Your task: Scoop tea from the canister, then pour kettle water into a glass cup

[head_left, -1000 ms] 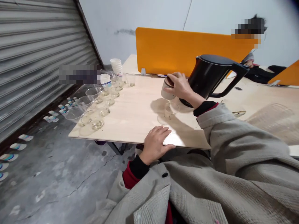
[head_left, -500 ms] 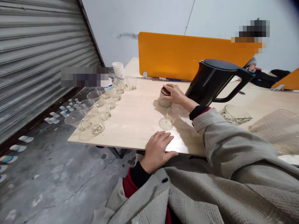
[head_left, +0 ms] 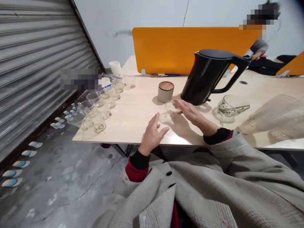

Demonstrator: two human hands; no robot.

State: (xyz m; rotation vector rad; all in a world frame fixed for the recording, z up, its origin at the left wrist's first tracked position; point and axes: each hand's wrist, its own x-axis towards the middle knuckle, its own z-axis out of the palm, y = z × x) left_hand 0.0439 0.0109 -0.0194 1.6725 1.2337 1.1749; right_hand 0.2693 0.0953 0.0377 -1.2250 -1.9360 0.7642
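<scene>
My left hand (head_left: 152,134) is raised just over the table's front edge with its fingers apart, holding nothing. A small clear plastic cup (head_left: 169,114) stands on the table ahead of it. Close against that cup's right side is my right hand (head_left: 190,114), fingers stretched out; whether they touch the cup I cannot tell. Just behind the cup sits a grey jar (head_left: 165,94) with a wooden lid on. To its right stands a black electric kettle (head_left: 209,76).
Rows of clear cups (head_left: 99,126) with some contents fill the table's left side, with stacked paper cups (head_left: 115,68) behind. At right are a glass bowl of leaves (head_left: 231,106) and stacked plastic cups (head_left: 273,110). An orange divider (head_left: 190,41) stands behind; another person's hand (head_left: 256,56) shows beyond.
My right hand has left the jar lid and come back toward me to the clear cup. My left hand has lifted and turned toward that cup. The view has shifted slightly.
</scene>
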